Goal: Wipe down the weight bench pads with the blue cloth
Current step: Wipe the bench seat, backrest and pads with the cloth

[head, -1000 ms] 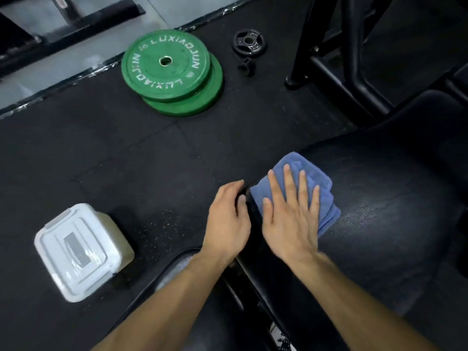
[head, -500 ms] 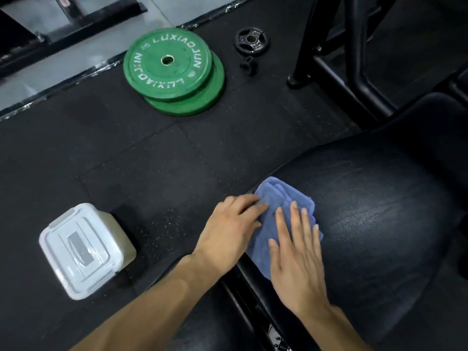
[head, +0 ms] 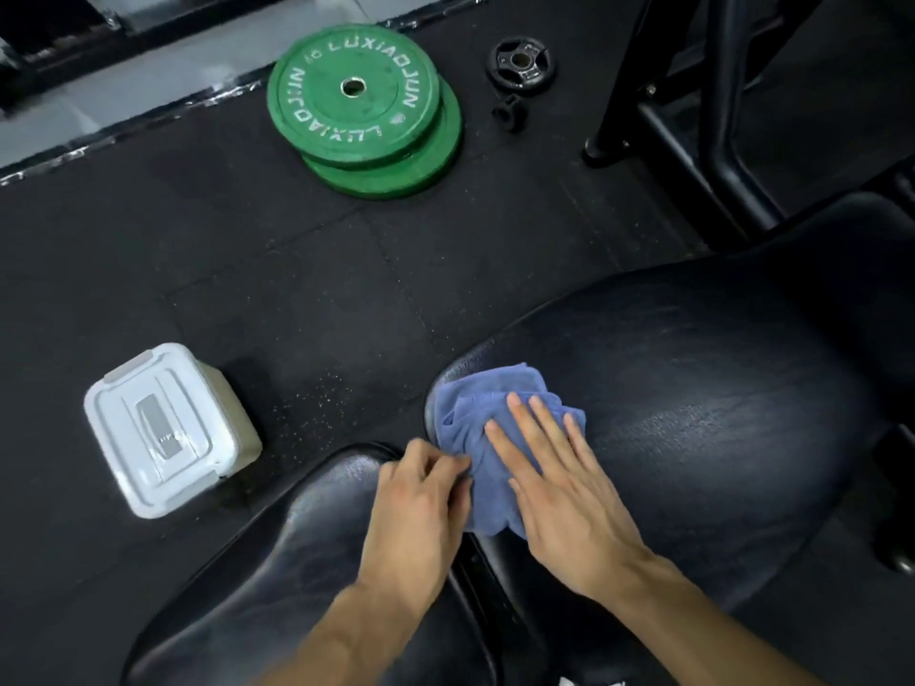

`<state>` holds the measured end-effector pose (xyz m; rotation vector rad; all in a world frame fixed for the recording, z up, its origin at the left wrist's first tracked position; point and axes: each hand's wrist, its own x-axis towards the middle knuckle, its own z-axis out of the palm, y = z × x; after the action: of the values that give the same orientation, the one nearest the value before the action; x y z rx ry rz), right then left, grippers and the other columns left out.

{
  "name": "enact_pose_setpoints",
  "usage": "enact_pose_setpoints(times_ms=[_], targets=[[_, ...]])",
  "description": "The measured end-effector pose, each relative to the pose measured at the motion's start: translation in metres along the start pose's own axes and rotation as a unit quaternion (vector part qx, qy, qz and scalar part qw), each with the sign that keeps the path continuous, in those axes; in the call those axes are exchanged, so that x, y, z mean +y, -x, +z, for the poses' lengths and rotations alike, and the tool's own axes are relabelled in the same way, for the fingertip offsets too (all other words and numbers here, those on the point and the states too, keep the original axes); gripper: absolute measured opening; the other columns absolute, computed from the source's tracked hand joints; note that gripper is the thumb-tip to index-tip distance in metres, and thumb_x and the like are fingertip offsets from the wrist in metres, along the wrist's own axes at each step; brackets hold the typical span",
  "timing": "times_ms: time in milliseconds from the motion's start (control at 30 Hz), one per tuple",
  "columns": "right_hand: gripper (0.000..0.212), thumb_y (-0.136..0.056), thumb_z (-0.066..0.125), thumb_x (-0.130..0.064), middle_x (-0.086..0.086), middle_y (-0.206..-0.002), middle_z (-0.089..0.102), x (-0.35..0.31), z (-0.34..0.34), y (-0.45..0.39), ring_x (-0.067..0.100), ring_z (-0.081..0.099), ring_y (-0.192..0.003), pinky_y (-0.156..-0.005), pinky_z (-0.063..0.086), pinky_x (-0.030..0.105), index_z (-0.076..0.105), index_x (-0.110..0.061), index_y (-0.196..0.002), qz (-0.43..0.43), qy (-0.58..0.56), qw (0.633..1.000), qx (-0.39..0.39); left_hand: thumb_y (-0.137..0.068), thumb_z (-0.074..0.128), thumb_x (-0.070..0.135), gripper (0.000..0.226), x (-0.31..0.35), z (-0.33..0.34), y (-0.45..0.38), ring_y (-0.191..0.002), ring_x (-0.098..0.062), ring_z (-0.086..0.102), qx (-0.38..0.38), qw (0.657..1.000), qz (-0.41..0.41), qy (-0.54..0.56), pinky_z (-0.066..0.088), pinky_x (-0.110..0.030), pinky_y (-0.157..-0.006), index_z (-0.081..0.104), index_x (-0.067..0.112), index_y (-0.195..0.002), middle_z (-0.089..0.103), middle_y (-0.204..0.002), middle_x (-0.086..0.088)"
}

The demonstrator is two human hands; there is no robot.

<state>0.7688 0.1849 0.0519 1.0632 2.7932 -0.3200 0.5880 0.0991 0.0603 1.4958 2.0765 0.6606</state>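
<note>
The blue cloth (head: 482, 413) lies bunched on the near left corner of the large black bench pad (head: 718, 388). My right hand (head: 564, 492) presses flat on the cloth with its fingers spread. My left hand (head: 421, 507) pinches the cloth's left edge between thumb and fingers, at the gap between this pad and the smaller black pad (head: 307, 561) below it. Part of the cloth is hidden under both hands.
A white lidded plastic box (head: 163, 428) stands on the black rubber floor to the left. Two stacked green weight plates (head: 361, 106) lie farther back, with a small black plate (head: 520, 66) and a collar beside them. A black steel rack frame (head: 693, 116) rises at the upper right.
The cloth and my right hand have slid from the middle of the pad's edge toward its near left corner. My left hand has come off the pad edge and taken the cloth's edge.
</note>
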Motion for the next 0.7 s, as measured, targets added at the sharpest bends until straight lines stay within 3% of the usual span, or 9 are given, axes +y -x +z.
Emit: enact_pose_setpoints(times_ms=[133, 233, 400, 467, 600, 700], targets=[[0.069, -0.097, 0.037, -0.019, 0.012, -0.173, 0.009, 0.023, -0.001, 0.053, 0.031, 0.009, -0.160, -0.124, 0.020, 0.054, 0.020, -0.015, -0.163, -0.039, -0.002, 0.999, -0.003, -0.092, 0.071, 0.024, 0.022, 0.031, 0.026, 0.040, -0.074, -0.016, 0.055, 0.001, 0.999, -0.003, 0.035, 0.056, -0.031, -0.070, 0.064, 0.034, -0.110, 0.054, -0.097, 0.010], [0.068, -0.096, 0.037, -0.019, 0.012, -0.173, 0.011, 0.036, 0.000, 0.085, 0.031, 0.011, -0.160, -0.123, 0.021, 0.054, 0.024, -0.016, -0.163, -0.060, 0.010, 0.998, -0.020, -0.094, 0.063, 0.032, 0.016, 0.049, 0.044, 0.068, -0.074, -0.014, 0.054, -0.002, 0.999, -0.020, 0.037, 0.053, -0.025, -0.073, 0.066, 0.035, -0.110, 0.053, -0.099, 0.014], [0.064, -0.095, 0.043, -0.031, 0.012, -0.171, 0.018, 0.022, -0.007, 0.079, 0.027, 0.014, -0.159, -0.124, 0.017, 0.059, 0.039, -0.016, -0.157, -0.013, -0.034, 0.999, -0.028, -0.096, 0.069, 0.030, 0.023, 0.058, 0.039, 0.074, -0.089, -0.001, 0.060, 0.032, 0.990, -0.092, 0.098, 0.050, -0.016, -0.082, 0.069, 0.028, -0.119, 0.054, -0.107, 0.020], [0.063, -0.100, 0.040, -0.039, 0.011, -0.171, 0.019, 0.007, -0.005, 0.073, 0.028, 0.016, -0.159, -0.124, 0.016, 0.056, 0.034, -0.019, -0.159, -0.001, -0.049, 0.999, -0.019, -0.095, 0.070, 0.027, 0.026, 0.057, 0.033, 0.067, -0.088, 0.003, 0.057, 0.049, 0.986, -0.117, 0.105, 0.049, -0.018, -0.081, 0.065, 0.027, -0.120, 0.054, -0.108, 0.018], [0.064, -0.102, 0.030, -0.043, 0.011, -0.173, 0.011, -0.016, 0.008, 0.071, 0.031, 0.008, -0.160, -0.125, 0.018, 0.059, 0.021, -0.025, -0.164, 0.041, -0.027, 0.998, -0.026, -0.089, 0.075, 0.015, 0.022, 0.054, 0.032, 0.053, -0.081, -0.004, 0.060, 0.047, 0.980, -0.174, 0.088, 0.052, -0.026, -0.080, 0.070, 0.023, -0.109, 0.057, -0.100, 0.012], [0.065, -0.103, 0.031, -0.046, 0.010, -0.173, 0.007, -0.012, 0.014, 0.088, 0.032, 0.004, -0.160, -0.125, 0.015, 0.061, 0.019, -0.026, -0.164, 0.005, -0.014, 1.000, -0.027, -0.089, 0.071, 0.010, 0.016, 0.060, 0.042, 0.070, -0.082, -0.002, 0.058, 0.039, 0.978, -0.188, 0.080, 0.045, -0.017, -0.074, 0.066, 0.023, -0.098, 0.055, -0.093, 0.014]])
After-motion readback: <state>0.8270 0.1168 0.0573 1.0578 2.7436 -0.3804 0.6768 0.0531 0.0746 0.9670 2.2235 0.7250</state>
